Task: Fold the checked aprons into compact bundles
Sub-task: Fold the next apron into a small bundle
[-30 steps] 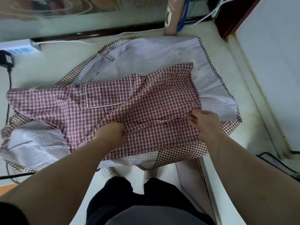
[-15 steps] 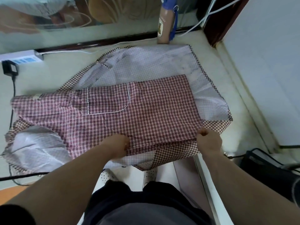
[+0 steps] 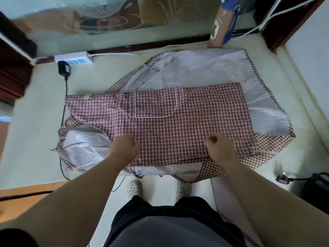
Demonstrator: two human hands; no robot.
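A red checked apron [image 3: 187, 125] with a white-piped pocket lies flat across the pale table [image 3: 39, 139]. It rests on top of a second apron [image 3: 204, 68], spread lining side up, pale with a brown checked border. My left hand [image 3: 124, 148] and my right hand [image 3: 220, 148] sit on the near part of the red apron, about a forearm's length apart. Both have their fingers curled down into the cloth near its front edge; the fingertips are hidden.
A white power strip [image 3: 73, 57] and a black plug [image 3: 64, 68] with its cable lie at the back left. A tan bottle [image 3: 218, 31] stands at the back edge. A wall [image 3: 313, 59] closes the right side. A black device [image 3: 316, 189] sits at the near right.
The rumpled red apron has been pulled toward me and now lies smooth. Both hands stayed on its near edge, and my right hand shifted inward from the corner.
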